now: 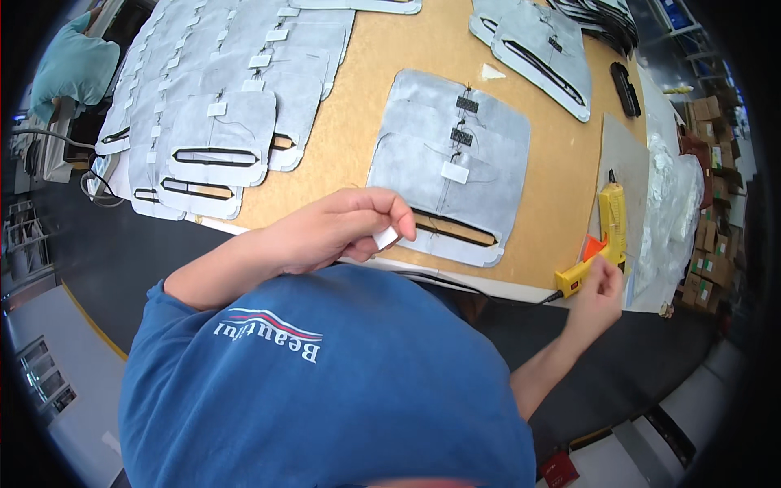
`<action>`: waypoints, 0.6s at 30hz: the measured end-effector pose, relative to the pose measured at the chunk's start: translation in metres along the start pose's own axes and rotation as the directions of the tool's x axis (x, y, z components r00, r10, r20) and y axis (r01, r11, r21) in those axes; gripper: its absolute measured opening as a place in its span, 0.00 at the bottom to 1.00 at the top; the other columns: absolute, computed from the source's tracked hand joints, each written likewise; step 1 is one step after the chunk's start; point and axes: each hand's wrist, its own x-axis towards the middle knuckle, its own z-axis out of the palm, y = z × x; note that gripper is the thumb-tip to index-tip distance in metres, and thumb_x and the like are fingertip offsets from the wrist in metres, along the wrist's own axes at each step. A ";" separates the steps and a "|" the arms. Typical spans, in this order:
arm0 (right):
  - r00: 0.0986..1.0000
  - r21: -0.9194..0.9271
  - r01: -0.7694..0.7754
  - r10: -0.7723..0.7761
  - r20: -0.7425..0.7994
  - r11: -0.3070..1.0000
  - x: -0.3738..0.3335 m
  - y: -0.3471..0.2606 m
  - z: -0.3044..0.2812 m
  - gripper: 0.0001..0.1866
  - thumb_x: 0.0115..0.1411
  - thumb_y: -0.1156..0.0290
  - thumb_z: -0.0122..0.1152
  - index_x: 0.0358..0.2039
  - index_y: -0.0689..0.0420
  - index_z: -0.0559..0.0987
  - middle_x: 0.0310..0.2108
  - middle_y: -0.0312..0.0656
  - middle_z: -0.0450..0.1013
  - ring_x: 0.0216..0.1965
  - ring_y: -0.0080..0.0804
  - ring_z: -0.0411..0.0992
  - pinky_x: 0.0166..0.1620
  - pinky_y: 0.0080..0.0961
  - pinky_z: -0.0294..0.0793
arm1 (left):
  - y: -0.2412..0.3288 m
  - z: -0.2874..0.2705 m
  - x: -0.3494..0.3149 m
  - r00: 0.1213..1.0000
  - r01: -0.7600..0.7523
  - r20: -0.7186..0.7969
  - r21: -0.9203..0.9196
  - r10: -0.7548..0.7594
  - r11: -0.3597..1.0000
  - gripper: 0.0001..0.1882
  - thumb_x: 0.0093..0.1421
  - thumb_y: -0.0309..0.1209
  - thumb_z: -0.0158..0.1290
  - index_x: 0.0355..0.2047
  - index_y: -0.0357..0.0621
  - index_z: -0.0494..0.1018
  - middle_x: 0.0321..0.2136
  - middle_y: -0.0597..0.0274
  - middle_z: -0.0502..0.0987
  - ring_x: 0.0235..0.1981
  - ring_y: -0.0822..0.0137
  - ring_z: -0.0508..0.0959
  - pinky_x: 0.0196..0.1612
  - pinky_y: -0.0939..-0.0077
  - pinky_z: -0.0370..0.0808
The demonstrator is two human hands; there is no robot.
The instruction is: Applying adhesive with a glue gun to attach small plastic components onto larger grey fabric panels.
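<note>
My left hand is closed in a pinch on a small white rectangular piece, over the table's near edge. Just beyond it lies a grey fabric panel with rounded corners, a black-edged slot, two dark patches and a white tab along thin wires. At the right, my right hand has its fingers curled together at the handle of a yellow glue gun with an orange trigger. The gun lies on a board; whether my fingers grip it or only overlap it I cannot tell.
Overlapping grey panels with white tabs cover the table's left. Another panel lies far right, near a black tool-like object and a white scrap. Clear plastic wrap hangs at the right edge. A person is at far left.
</note>
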 end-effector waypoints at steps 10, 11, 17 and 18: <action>0.601 0.507 0.329 -0.590 0.539 0.797 -0.058 -0.101 0.078 0.15 0.50 0.76 0.74 0.36 0.59 0.77 0.30 0.39 0.75 0.25 0.24 0.73 0.30 0.20 0.75 | 0.000 0.009 0.023 0.995 -0.089 -0.016 0.226 0.095 0.970 0.10 0.67 0.26 0.45 0.47 0.41 0.70 0.29 0.73 0.69 0.22 0.83 0.59 0.25 0.87 0.58; 0.632 0.469 0.219 -0.491 0.600 0.856 -0.059 -0.100 0.080 0.14 0.50 0.74 0.74 0.34 0.59 0.77 0.28 0.38 0.74 0.25 0.23 0.73 0.30 0.19 0.75 | -0.006 0.005 0.028 0.969 -0.231 -0.014 0.319 0.249 0.919 0.10 0.66 0.24 0.47 0.48 0.43 0.70 0.31 0.74 0.70 0.23 0.84 0.62 0.26 0.85 0.61; 0.513 0.346 -0.483 -0.060 0.856 0.804 -0.048 -0.099 0.083 0.09 0.60 0.70 0.66 0.33 0.63 0.78 0.27 0.38 0.76 0.26 0.23 0.74 0.30 0.18 0.73 | -0.004 -0.001 0.040 0.708 -0.472 0.125 0.816 0.695 0.333 0.16 0.59 0.18 0.55 0.47 0.43 0.72 0.34 0.69 0.78 0.25 0.78 0.70 0.27 0.78 0.69; 0.516 0.345 -0.479 -0.059 0.855 0.807 -0.044 -0.098 0.083 0.09 0.60 0.70 0.66 0.33 0.63 0.78 0.27 0.38 0.76 0.26 0.23 0.74 0.30 0.18 0.73 | -0.004 -0.005 0.046 0.464 -0.533 0.408 0.838 0.786 -0.120 0.17 0.56 0.18 0.57 0.46 0.42 0.73 0.35 0.66 0.80 0.24 0.76 0.71 0.27 0.79 0.69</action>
